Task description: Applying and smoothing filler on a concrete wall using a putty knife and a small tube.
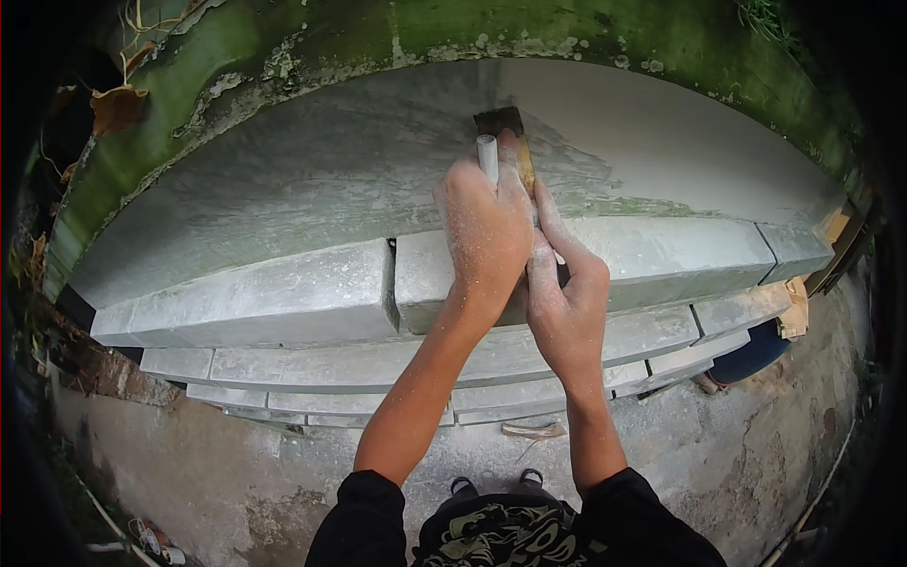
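My left hand (487, 227), dusted with white powder, is closed around a white tube-like handle (487, 159) whose round end sticks up above the fist. Just beyond its fingers, a flat tool with a dark, squarish head (498, 121) and a yellow-brown edge rests against the grey wall surface (359, 151). My right hand (572, 298), also dusty, is below and to the right. Its fingers close on the lower part of the tool, beside the left hand. The hands hide how the handle and head join. Darker, streaked wall lies left of the head; paler, smoother wall lies right.
A mossy green ledge (312, 47) curves over the top. Below the wall, stepped pale concrete blocks (265, 293) run across, with narrow gaps between them. A stick-like scrap (534, 431) lies near my feet. A dark blue rounded object (751, 359) sits at right.
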`<state>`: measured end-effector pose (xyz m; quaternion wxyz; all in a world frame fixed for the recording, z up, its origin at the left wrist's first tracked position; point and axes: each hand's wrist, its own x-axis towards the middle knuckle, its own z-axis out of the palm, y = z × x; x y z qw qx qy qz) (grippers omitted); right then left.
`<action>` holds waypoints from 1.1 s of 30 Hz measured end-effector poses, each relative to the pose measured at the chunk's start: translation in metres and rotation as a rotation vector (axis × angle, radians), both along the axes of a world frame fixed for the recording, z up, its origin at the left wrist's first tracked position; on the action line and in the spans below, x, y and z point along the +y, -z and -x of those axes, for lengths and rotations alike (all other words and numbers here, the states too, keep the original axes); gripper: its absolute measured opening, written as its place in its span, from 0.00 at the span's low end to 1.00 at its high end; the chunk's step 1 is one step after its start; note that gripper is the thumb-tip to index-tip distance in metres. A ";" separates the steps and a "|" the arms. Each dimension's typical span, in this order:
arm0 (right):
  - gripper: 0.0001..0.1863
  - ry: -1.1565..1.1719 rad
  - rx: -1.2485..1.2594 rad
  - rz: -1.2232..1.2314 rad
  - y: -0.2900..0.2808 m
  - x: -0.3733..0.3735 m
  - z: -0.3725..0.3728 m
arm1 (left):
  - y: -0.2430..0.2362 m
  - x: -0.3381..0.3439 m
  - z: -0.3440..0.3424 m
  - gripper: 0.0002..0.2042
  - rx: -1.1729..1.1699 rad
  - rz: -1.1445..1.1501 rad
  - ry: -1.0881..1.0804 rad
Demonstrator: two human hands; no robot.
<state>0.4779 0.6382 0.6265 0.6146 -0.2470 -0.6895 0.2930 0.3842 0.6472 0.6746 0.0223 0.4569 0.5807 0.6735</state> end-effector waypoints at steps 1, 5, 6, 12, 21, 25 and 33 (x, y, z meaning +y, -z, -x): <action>0.26 -0.022 -0.065 0.103 -0.008 0.001 0.002 | 0.003 0.008 0.007 0.22 0.054 -0.050 -0.030; 0.27 -0.012 -0.063 0.097 0.002 -0.006 -0.006 | 0.005 -0.004 -0.004 0.24 0.012 -0.078 0.011; 0.26 -0.004 -0.052 0.089 0.000 -0.004 -0.009 | 0.005 -0.002 -0.007 0.24 0.002 -0.061 0.020; 0.26 0.022 -0.071 0.023 0.005 0.000 -0.010 | 0.004 0.002 -0.008 0.24 -0.030 -0.049 -0.018; 0.27 0.004 -0.093 0.083 -0.007 0.008 -0.003 | -0.004 0.010 0.002 0.24 0.009 -0.059 -0.002; 0.27 0.026 -0.070 0.024 0.003 0.000 -0.011 | 0.008 0.004 -0.007 0.24 0.005 -0.062 -0.004; 0.25 0.040 -0.072 -0.116 0.002 0.005 -0.006 | 0.004 0.000 -0.009 0.24 -0.030 -0.088 -0.040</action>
